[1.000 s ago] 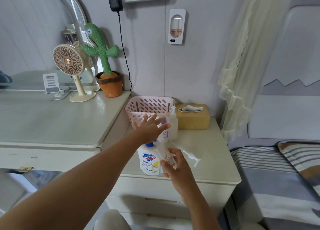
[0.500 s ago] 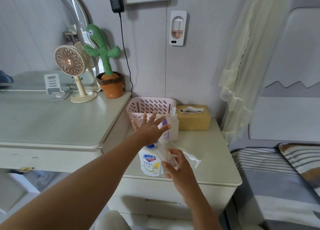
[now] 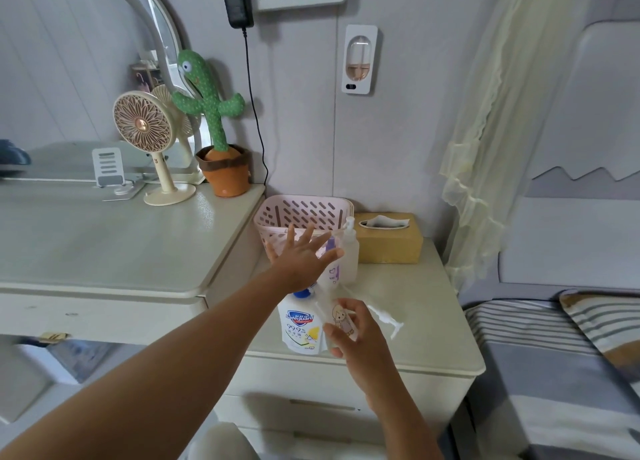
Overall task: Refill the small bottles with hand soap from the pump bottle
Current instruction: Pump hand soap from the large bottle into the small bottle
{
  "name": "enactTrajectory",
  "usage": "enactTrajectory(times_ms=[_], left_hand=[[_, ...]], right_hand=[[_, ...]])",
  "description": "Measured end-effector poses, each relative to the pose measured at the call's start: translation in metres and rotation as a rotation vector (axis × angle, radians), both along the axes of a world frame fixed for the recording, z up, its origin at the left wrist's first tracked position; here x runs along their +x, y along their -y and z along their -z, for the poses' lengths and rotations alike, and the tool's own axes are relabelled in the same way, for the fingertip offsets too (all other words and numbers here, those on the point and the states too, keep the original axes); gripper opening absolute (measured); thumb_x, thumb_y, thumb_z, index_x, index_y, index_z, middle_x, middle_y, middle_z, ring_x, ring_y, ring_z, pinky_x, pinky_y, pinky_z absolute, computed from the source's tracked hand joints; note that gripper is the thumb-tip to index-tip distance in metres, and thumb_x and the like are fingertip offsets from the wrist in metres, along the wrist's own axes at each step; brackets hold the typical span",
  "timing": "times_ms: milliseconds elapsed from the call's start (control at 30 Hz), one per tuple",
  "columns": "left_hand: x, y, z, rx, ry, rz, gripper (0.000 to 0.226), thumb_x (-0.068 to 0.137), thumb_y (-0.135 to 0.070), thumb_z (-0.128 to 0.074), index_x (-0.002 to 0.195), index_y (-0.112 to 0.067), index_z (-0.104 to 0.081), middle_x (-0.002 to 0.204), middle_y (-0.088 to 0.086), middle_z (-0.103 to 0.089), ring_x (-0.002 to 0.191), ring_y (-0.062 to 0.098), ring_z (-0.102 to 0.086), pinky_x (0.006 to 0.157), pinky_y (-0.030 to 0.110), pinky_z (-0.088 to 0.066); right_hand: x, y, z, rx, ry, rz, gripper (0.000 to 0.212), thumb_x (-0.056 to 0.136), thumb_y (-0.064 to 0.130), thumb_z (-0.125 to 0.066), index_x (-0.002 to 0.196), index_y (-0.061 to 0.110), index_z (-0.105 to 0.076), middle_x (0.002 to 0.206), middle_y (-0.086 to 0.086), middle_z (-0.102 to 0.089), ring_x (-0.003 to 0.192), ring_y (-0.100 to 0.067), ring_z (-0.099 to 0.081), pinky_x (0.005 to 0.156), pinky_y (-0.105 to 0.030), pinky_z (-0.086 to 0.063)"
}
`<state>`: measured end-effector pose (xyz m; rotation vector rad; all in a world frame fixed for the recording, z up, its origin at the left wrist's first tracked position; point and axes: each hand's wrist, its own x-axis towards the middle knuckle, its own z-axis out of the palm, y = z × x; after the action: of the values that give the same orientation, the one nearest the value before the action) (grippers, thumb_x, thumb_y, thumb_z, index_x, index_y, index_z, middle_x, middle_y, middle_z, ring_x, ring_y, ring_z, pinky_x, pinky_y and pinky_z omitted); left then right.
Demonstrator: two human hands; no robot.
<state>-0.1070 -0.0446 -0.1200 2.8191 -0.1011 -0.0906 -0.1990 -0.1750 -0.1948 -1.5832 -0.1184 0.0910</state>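
Pump bottle of hand soap stands right under my left hand, white with a blue pump head. That hand is flat and wide, fingers spread straight, palm over the pump head; I cannot tell how hard it presses.

My right hand is curled round a small clear bottle with a cartoon figure on it, held tilted, its top end up against the pump bottle's neck below the left palm. The spout itself is hidden from me.

Just past the left fingertips stand a purple-labelled bottle and, touching it on the right, a clear pump-top bottle. Beyond those fingers sits a pink basket, with a tan tissue box beside it.

Right of my right hand a white pump part lies flat on the nightstand. Well off to the left of the left arm, on the higher desk, stand a cactus toy and a fan.
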Motion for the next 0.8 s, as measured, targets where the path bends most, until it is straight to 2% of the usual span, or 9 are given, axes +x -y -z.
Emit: enactTrajectory(times_ms=[67, 200, 367, 467, 600, 700, 800], left_hand=[[-0.003, 0.0, -0.001, 0.014, -0.015, -0.008, 0.062, 0.09, -0.067, -0.02, 0.147, -0.043, -0.012, 0.158, -0.008, 0.007, 0.144, 0.022, 0.017, 0.106, 0.06, 0.018], [-0.016, 0.007, -0.021, 0.069, -0.008, 0.067, 0.057, 0.099, -0.051, -0.021, 0.15, -0.03, -0.009, 0.158, -0.002, 0.007, 0.143, 0.018, 0.019, 0.105, 0.045, 0.022], [-0.018, 0.009, -0.03, 0.111, 0.009, 0.097, 0.058, 0.1, -0.048, -0.02, 0.151, -0.025, -0.007, 0.158, -0.002, 0.006, 0.142, 0.016, 0.018, 0.091, 0.032, 0.028], [-0.015, 0.006, -0.023, 0.082, 0.014, 0.076, 0.058, 0.098, -0.053, -0.021, 0.15, -0.031, -0.009, 0.158, -0.004, 0.007, 0.143, 0.018, 0.018, 0.096, 0.04, 0.028], [-0.007, 0.001, -0.005, 0.04, -0.013, 0.017, 0.06, 0.093, -0.063, -0.022, 0.148, -0.041, -0.01, 0.158, -0.007, 0.01, 0.143, 0.022, 0.019, 0.106, 0.059, 0.019], [-0.011, 0.005, -0.007, 0.136, -0.016, 0.084, 0.051, 0.101, -0.047, -0.023, 0.149, -0.037, -0.006, 0.158, -0.004, 0.01, 0.143, 0.022, 0.019, 0.108, 0.051, 0.017], [-0.006, 0.002, -0.01, 0.024, 0.014, 0.045, 0.063, 0.094, -0.06, -0.024, 0.15, -0.035, -0.008, 0.158, -0.003, 0.011, 0.142, 0.023, 0.022, 0.106, 0.051, 0.021]], right_hand=[[-0.001, 0.0, 0.0, 0.002, -0.011, -0.001, 0.031, 0.087, 0.01, -0.063, 0.113, 0.021, -0.051, 0.109, -0.003, -0.062, 0.087, -0.011, -0.063, 0.059, -0.017, -0.05], [-0.001, 0.0, -0.003, 0.013, -0.009, 0.002, 0.031, 0.087, 0.009, -0.063, 0.113, 0.022, -0.051, 0.108, -0.001, -0.062, 0.086, -0.009, -0.062, 0.06, -0.019, -0.051], [0.0, 0.002, -0.006, -0.005, 0.011, 0.013, 0.03, 0.088, 0.011, -0.063, 0.112, 0.024, -0.051, 0.107, 0.004, -0.062, 0.089, -0.008, -0.063, 0.064, -0.021, -0.055], [0.0, 0.0, -0.004, 0.005, 0.002, 0.0, 0.031, 0.088, 0.011, -0.063, 0.114, 0.022, -0.051, 0.108, 0.001, -0.062, 0.086, -0.008, -0.062, 0.061, -0.019, -0.053], [-0.001, -0.001, -0.001, -0.002, -0.012, -0.001, 0.031, 0.088, 0.011, -0.063, 0.115, 0.019, -0.05, 0.108, -0.004, -0.063, 0.081, -0.009, -0.061, 0.056, -0.015, -0.048], [-0.002, -0.001, 0.001, -0.003, -0.024, 0.005, 0.031, 0.088, 0.011, -0.063, 0.114, 0.021, -0.05, 0.109, -0.003, -0.063, 0.086, -0.011, -0.062, 0.059, -0.018, -0.051], [-0.003, 0.001, -0.003, -0.002, -0.012, 0.006, 0.031, 0.087, 0.011, -0.063, 0.113, 0.023, -0.051, 0.109, 0.001, -0.062, 0.09, -0.011, -0.063, 0.062, -0.02, -0.054]])
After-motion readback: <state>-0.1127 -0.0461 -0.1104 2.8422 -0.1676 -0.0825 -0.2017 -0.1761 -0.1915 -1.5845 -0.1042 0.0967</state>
